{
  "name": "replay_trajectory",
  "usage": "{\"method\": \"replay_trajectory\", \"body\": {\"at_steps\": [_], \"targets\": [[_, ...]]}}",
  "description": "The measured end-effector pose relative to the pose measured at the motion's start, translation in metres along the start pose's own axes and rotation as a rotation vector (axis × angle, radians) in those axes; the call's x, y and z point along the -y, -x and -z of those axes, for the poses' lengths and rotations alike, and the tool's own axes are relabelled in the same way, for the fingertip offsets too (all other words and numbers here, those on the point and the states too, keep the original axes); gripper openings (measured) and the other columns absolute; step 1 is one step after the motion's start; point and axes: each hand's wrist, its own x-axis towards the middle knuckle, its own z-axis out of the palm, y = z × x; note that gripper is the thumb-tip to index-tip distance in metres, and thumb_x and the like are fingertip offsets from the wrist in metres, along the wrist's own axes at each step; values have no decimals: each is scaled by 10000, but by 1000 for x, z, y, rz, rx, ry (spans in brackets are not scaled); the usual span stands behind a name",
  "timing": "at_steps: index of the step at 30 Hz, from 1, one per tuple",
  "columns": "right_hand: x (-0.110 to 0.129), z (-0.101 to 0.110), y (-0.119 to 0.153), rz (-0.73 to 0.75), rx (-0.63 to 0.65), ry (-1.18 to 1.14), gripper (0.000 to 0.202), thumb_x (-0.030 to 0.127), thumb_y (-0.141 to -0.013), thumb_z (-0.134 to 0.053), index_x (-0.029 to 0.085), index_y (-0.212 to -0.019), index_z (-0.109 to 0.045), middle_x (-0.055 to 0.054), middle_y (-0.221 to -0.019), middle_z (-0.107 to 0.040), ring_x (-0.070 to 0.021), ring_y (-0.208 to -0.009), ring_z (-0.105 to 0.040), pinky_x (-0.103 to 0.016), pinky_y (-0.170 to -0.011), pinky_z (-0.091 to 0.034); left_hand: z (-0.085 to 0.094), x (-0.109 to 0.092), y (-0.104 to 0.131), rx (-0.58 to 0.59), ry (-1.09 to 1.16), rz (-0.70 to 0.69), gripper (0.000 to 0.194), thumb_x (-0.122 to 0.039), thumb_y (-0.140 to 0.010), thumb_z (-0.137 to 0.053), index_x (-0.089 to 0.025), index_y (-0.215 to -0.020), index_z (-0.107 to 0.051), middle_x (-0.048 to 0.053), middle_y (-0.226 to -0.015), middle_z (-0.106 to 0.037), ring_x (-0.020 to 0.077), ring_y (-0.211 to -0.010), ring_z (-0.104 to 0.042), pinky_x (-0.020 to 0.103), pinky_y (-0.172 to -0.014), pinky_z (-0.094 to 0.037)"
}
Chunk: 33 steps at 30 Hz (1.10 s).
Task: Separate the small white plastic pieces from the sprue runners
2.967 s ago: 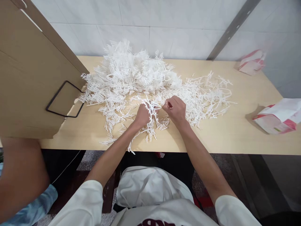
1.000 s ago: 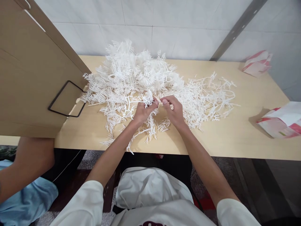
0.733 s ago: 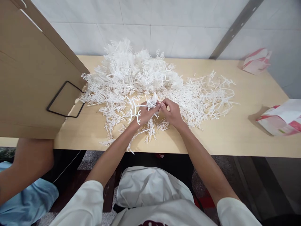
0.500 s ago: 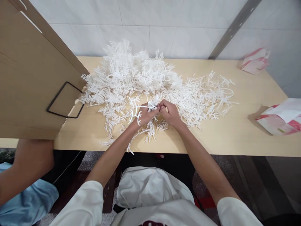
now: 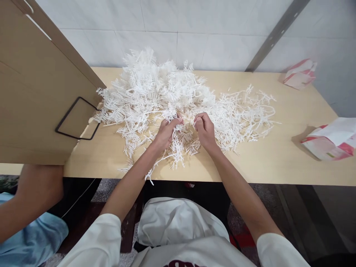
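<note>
White branching strands [image 5: 155, 85] spread over the middle of the bench [image 5: 278, 155], piled high near the wall [image 5: 217, 22] and flatter toward the right, where they thin into longer, looser stems. The bench, pale and wood-toned, runs along that grey-white tiled wall. On its left side stands a large brown cardboard panel [image 5: 36, 89], leaning, its lower right edge torn-looking and close to the heap. Beyond it, at the lower left, another person's bent arm [image 5: 41, 185] shows beside light blue cloth [image 5: 36, 241]. A grey metal strip [image 5: 267, 44] slants down the wall to the back of the bench. Smaller still are two red-and-white packets at the right, the nearer one [image 5: 330, 139] larger in view than the farther one [image 5: 300, 74]. A black wire loop [image 5: 66, 120] sits against the cardboard's lower right corner. Over the front of the heap are both hands: the left hand [image 5: 165, 134] has its fingers closed on a small tangle of strands, and the right hand [image 5: 205, 130], just apart from it, has its fingers curled shut; whether they pinch a scrap, I cannot tell. One thin strand [image 5: 149, 176] reaches the bench's front edge below the left forearm.
</note>
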Motion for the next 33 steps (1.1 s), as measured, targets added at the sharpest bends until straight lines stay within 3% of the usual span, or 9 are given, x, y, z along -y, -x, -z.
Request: {"method": "replay_trajectory", "body": {"at_steps": [4, 6, 9, 13, 19, 22, 25, 29, 33], "targets": [[-2, -3, -3, 99, -28, 149, 206, 381, -930, -509, 250, -1057, -603, 4, -815, -605, -133, -692, -543, -293, -680, -462, 1, 1, -2, 100, 150, 58, 386, -479, -844, -532, -211, -1088, -665, 61, -927, -705, 141, -704, -630, 254, -588, -492], [-2, -4, -3, 167, -5, 165, 258, 400, -962, -458, 261, -1106, -619, -32, -941, -649, -159, -821, -599, -327, -772, -493, 1, 3, -3, 108, 156, 83, 432, -510, -876, -482, -226, -1149, -659, 61, -917, -708, 162, -742, -657, 271, -602, -501], [-1, -4, -2, 204, 105, 131, 339, 448, -994, -380, 258, -1115, -634, -58, -1034, -669, -188, -973, -624, -367, -859, -505, -1, 5, -3, 97, 147, 101, 476, -553, -887, -456, -219, -1166, -648, 67, -917, -706, 188, -811, -671, 291, -639, -519], [-2, -5, 0, 197, 221, 137, 383, 541, -906, -543, 237, -1122, -627, -82, -1105, -652, -187, -939, -634, -338, -759, -533, -3, 5, -3, 52, 163, 59, 495, -597, -860, -514, -199, -1119, -655, 86, -1033, -707, 199, -917, -671, 293, -724, -537], [-7, -7, -1, 387, 185, 230, 404, 512, -788, -712, 251, -1083, -621, -120, -1234, -579, -254, -1157, -576, -431, -919, -524, 0, 5, -4, -2, 90, 5, 540, -663, -872, -489, -267, -1209, -633, 59, -1085, -705, 176, -912, -675, 282, -750, -535], [-9, -7, -2, 461, 160, 247, 317, 448, -820, -701, 261, -1063, -623, -107, -1213, -583, -245, -1178, -568, -435, -970, -501, 0, 7, -5, 21, 115, 28, 545, -653, -887, -467, -242, -1199, -642, 64, -1034, -714, 163, -839, -673, 269, -710, -532], [-6, -6, 0, 394, 110, 246, 177, 415, -915, -581, 255, -964, -638, -77, -1057, -645, -212, -1042, -615, -401, -907, -508, -1, 8, -5, 39, 201, 36, 524, -629, -897, -466, -190, -1093, -676, 68, -959, -718, 164, -848, -673, 255, -717, -535], [4, -1, 0, 132, 37, 131, 291, 477, -965, -467, 231, -907, -611, -23, -827, -656, -155, -786, -614, -313, -742, -483, -3, 3, -4, 10, 293, 99, 540, -664, -866, -493, -162, -927, -682, 58, -860, -709, 153, -785, -673, 238, -666, -534], [8, 2, -2, -41, 144, -28, 424, 575, -958, -404, 215, -846, -599, -5, -781, -636, -128, -737, -592, -272, -707, -447, -2, -3, -2, -24, 368, 146, 538, -688, -826, -545, -164, -848, -662, 45, -772, -686, 147, -730, -669, 232, -627, -525]]}}
